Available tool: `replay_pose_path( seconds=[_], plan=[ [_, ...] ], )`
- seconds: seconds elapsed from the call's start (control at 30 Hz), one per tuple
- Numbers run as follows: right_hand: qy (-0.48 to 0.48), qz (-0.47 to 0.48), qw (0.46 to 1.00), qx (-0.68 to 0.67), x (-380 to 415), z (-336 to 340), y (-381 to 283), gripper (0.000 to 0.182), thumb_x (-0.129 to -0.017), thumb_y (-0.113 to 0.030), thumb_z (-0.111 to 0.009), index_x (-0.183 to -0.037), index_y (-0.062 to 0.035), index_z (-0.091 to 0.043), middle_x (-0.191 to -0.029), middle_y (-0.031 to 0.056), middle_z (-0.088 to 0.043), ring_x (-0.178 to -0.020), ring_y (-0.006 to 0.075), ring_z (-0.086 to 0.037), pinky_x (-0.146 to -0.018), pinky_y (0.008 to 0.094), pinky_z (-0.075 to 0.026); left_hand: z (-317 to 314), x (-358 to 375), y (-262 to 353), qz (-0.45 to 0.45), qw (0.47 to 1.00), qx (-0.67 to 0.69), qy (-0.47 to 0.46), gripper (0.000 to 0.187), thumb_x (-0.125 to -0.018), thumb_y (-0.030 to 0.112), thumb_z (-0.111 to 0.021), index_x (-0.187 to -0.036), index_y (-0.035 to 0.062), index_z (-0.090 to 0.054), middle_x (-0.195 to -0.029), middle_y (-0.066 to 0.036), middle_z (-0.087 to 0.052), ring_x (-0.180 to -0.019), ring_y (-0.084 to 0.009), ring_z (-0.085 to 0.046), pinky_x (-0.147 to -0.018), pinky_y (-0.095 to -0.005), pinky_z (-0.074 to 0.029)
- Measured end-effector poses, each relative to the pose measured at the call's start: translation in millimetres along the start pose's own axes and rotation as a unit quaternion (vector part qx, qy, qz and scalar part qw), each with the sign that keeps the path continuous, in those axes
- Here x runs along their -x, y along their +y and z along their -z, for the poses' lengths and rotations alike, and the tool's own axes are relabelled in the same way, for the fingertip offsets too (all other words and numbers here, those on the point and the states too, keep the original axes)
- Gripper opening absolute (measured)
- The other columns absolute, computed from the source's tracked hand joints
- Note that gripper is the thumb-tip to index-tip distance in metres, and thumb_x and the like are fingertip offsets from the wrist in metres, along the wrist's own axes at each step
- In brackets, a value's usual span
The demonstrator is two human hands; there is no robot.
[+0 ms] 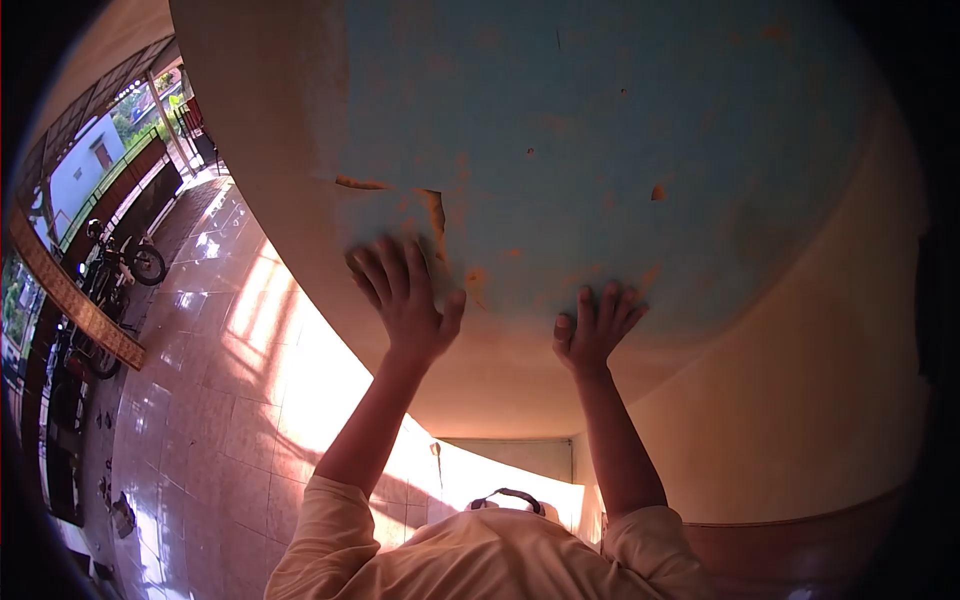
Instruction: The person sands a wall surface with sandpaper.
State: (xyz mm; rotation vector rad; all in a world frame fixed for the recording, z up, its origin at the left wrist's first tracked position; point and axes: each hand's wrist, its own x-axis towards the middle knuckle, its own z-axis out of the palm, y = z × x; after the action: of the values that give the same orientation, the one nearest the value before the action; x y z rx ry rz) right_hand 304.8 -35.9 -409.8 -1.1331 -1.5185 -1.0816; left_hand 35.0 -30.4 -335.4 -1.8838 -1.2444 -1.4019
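A wall (560,220) fills the upper middle, with a faded blue-green painted area and an orange-toned border. Orange patches and dark-edged peeling spots (437,212) mark the paint. My left hand (405,300) lies against the wall at the lower left edge of the blue area, fingers spread, just below a peeled strip. To the right, my right hand (597,325) rests with fingers apart on the lower edge of the blue area. Neither hand holds anything.
Sunlit floor tiles (200,400) stretch along the left. Motorcycles (145,264) stand by a dark fence at the far left, near an orange-brown beam (75,295). A plain wall (800,400) curves along the right.
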Motion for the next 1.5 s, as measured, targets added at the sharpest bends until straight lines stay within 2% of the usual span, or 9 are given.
replay_pose_path(
  seconds=[0.17,0.43,0.57,0.73,1.1,1.17,1.23,1.3,1.5],
  plan=[
    [-0.062,-0.030,0.997,-0.028,48,0,4,0.049,-0.103,-0.046,-0.040,-0.142,-0.0181,-0.053,-0.165,0.0186,-0.023,-0.154,0.0430,-0.009,-0.118,0.0712,0.001,-2,-17,11,0.021,0.999,0.021,0.024,0.084,-0.101,0.057,-0.034,-0.159,-0.0024,-0.017,-0.166,-0.029,-0.004,-0.150,-0.0554,0.007,-0.115,-0.0695,0.007],
    [-0.132,-0.069,0.988,-0.027,77,32,55,0.058,-0.106,-0.050,-0.035,-0.150,-0.0138,-0.043,-0.166,0.0242,-0.010,-0.154,0.0454,-0.006,-0.115,0.0753,0.000,-89,201,2,-0.038,0.997,-0.036,-0.063,0.075,-0.098,0.052,-0.046,-0.147,-0.0049,-0.041,-0.162,-0.033,-0.018,-0.148,-0.0598,0.004,-0.112,-0.0743,0.002],
    [-0.066,-0.077,0.994,-0.030,15,39,90,0.062,-0.107,-0.052,-0.029,-0.156,-0.0143,-0.035,-0.166,0.0248,-0.010,-0.154,0.0468,-0.006,-0.116,0.0734,0.000,-72,125,23,-0.057,0.997,-0.012,-0.041,0.083,-0.102,0.049,-0.041,-0.159,-0.0033,-0.011,-0.166,-0.029,0.006,-0.149,-0.0559,0.016,-0.113,-0.0706,0.011],
    [-0.011,-0.051,0.999,0.002,-54,44,104,0.066,-0.108,-0.052,-0.025,-0.155,-0.0061,-0.035,-0.165,0.0256,-0.015,-0.153,0.0465,-0.009,-0.118,0.0687,0.000,-30,-4,69,-0.001,0.999,0.029,-0.025,0.084,-0.101,0.052,-0.037,-0.160,-0.0019,-0.013,-0.166,-0.029,0.002,-0.150,-0.0533,0.013,-0.113,-0.0701,0.011],
    [0.022,-0.014,1.000,-0.003,8,22,95,0.059,-0.108,-0.047,-0.026,-0.152,-0.0101,-0.042,-0.163,0.0226,-0.025,-0.152,0.0469,-0.015,-0.118,0.0700,-0.003,-115,191,69,-0.014,0.998,-0.004,-0.054,0.073,-0.100,0.051,-0.045,-0.142,-0.0080,-0.042,-0.162,-0.033,-0.014,-0.149,-0.0583,0.004,-0.112,-0.0754,0.004],
    [0.020,-0.027,0.999,-0.013,17,20,91,0.058,-0.107,-0.047,-0.027,-0.153,-0.0159,-0.041,-0.165,0.0193,-0.024,-0.153,0.0445,-0.014,-0.118,0.0702,-0.001,-105,152,80,-0.017,0.999,-0.013,-0.028,0.076,-0.100,0.052,-0.045,-0.145,-0.0087,-0.039,-0.162,-0.034,-0.010,-0.149,-0.0580,0.006,-0.112,-0.0756,0.004],
    [0.020,-0.039,0.999,-0.024,18,20,91,0.057,-0.106,-0.047,-0.027,-0.155,-0.0217,-0.040,-0.166,0.0160,-0.023,-0.154,0.0421,-0.012,-0.118,0.0704,0.001,-82,90,91,-0.033,0.998,-0.009,-0.043,0.082,-0.104,0.050,-0.036,-0.160,-0.0019,-0.007,-0.166,-0.029,0.008,-0.149,-0.0553,0.016,-0.112,-0.0731,0.010],
    [0.005,-0.018,1.000,-0.016,17,23,91,0.060,-0.107,-0.048,-0.028,-0.151,-0.0103,-0.043,-0.164,0.0226,-0.025,-0.153,0.0467,-0.012,-0.118,0.0701,0.000,-58,27,106,-0.008,1.000,-0.003,-0.029,0.082,-0.103,0.052,-0.034,-0.160,-0.0021,-0.010,-0.166,-0.029,0.005,-0.150,-0.0530,0.014,-0.114,-0.0711,0.009],
    [0.021,-0.038,0.998,-0.040,25,18,88,0.057,-0.105,-0.047,-0.027,-0.154,-0.0210,-0.042,-0.166,0.0162,-0.022,-0.155,0.0419,-0.011,-0.119,0.0686,0.001,-71,28,106,0.007,1.000,-0.014,0.013,0.082,-0.102,0.054,-0.033,-0.160,-0.0017,-0.015,-0.166,-0.030,-0.002,-0.151,-0.0529,0.010,-0.115,-0.0703,0.008]
  ],
)
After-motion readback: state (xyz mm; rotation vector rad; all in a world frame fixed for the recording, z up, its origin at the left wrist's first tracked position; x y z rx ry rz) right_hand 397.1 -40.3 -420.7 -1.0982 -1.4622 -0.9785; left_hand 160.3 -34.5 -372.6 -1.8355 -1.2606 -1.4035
